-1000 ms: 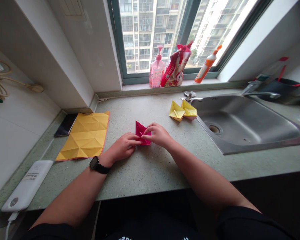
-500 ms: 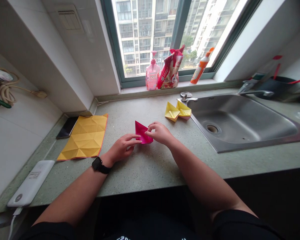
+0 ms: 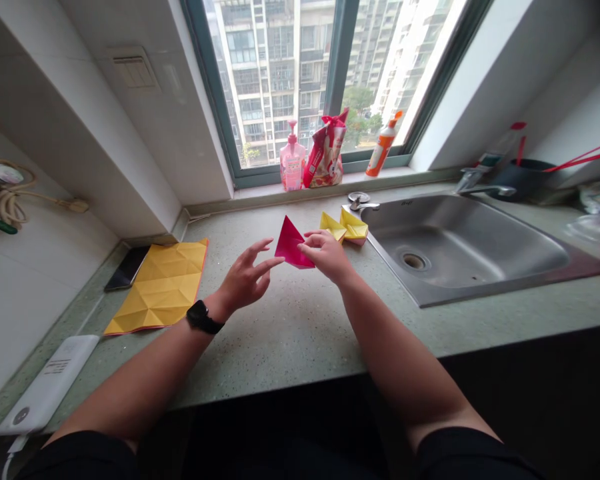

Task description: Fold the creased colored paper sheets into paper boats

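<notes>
A folded magenta origami piece [image 3: 291, 244], triangular and pointed at the top, is held up by my right hand [image 3: 326, 255]. Its fingers pinch the paper's right side, hiding that corner. My left hand [image 3: 246, 278] stands open just left of the paper, with its fingers spread and holding nothing. Its fingertips are very close to the paper, but I cannot tell whether they touch. Two folded yellow origami pieces [image 3: 343, 228] sit on the counter just beyond my right hand. A creased yellow paper sheet [image 3: 156, 287] with a red-pink edge lies flat to the left.
A speckled green stone counter [image 3: 290, 340] runs below the window. A steel sink [image 3: 460, 245] with a faucet [image 3: 485, 181] lies right; a phone [image 3: 127, 268] and white power bank [image 3: 47, 385] lie left. Pink soap [image 3: 293, 165], a snack bag [image 3: 325, 155] and an orange bottle [image 3: 381, 148] stand on the sill.
My left hand has come off the magenta paper and opened its fingers. My right hand now holds the paper higher, and the view has shifted, moving the scene left in the frame.
</notes>
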Action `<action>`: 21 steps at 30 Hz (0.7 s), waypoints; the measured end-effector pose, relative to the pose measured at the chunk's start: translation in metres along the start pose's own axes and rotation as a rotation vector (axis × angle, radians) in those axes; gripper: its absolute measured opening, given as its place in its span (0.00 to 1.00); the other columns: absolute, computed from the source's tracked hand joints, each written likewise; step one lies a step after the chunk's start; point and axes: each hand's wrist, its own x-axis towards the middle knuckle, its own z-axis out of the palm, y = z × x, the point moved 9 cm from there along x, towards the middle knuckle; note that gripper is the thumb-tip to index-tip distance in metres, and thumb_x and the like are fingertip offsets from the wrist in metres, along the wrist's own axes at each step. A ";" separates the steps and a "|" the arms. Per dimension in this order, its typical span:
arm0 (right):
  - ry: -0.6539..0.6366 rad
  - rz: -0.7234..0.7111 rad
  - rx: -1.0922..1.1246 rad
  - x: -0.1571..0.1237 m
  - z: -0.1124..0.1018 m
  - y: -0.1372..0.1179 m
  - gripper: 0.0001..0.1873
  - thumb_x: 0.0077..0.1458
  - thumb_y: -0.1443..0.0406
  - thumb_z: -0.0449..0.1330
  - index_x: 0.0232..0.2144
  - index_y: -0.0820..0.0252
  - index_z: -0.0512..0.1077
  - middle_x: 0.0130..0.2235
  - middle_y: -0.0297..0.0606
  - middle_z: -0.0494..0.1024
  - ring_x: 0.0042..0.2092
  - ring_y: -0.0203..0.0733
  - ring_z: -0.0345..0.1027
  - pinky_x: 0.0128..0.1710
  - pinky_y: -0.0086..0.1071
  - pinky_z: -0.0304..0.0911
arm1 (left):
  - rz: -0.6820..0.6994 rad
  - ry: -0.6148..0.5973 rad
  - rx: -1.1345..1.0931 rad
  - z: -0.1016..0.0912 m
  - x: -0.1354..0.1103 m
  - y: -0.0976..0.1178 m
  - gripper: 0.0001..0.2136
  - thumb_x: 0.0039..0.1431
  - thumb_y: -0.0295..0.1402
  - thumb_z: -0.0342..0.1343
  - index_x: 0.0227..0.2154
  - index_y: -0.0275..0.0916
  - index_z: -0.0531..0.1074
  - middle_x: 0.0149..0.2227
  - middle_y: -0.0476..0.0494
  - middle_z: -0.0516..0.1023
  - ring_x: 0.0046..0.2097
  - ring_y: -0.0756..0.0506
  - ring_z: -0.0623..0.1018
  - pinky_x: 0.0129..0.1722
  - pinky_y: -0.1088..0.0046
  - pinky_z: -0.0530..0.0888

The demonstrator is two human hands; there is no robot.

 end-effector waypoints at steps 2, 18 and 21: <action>0.072 -0.007 0.022 0.006 -0.020 0.006 0.12 0.55 0.56 0.71 0.24 0.54 0.80 0.45 0.43 0.82 0.54 0.55 0.77 0.60 0.49 0.68 | -0.038 0.042 -0.010 0.005 0.017 -0.008 0.23 0.69 0.22 0.55 0.63 0.48 0.73 0.71 0.38 0.68 0.66 0.37 0.76 0.67 0.48 0.78; 0.601 0.067 -0.013 0.018 -0.140 0.074 0.16 0.58 0.50 0.69 0.30 0.55 0.76 0.43 0.41 0.82 0.50 0.50 0.77 0.54 0.43 0.73 | -0.423 -0.160 -0.164 0.176 0.099 -0.064 0.13 0.65 0.29 0.67 0.51 0.44 0.84 0.50 0.41 0.78 0.52 0.40 0.81 0.60 0.60 0.80; 0.594 0.081 -0.060 0.018 -0.141 0.072 0.15 0.59 0.51 0.68 0.30 0.55 0.77 0.46 0.43 0.82 0.53 0.51 0.76 0.58 0.45 0.71 | -0.409 -0.155 -0.165 0.190 0.109 -0.061 0.10 0.65 0.29 0.67 0.48 0.45 0.86 0.49 0.41 0.79 0.50 0.40 0.81 0.57 0.59 0.80</action>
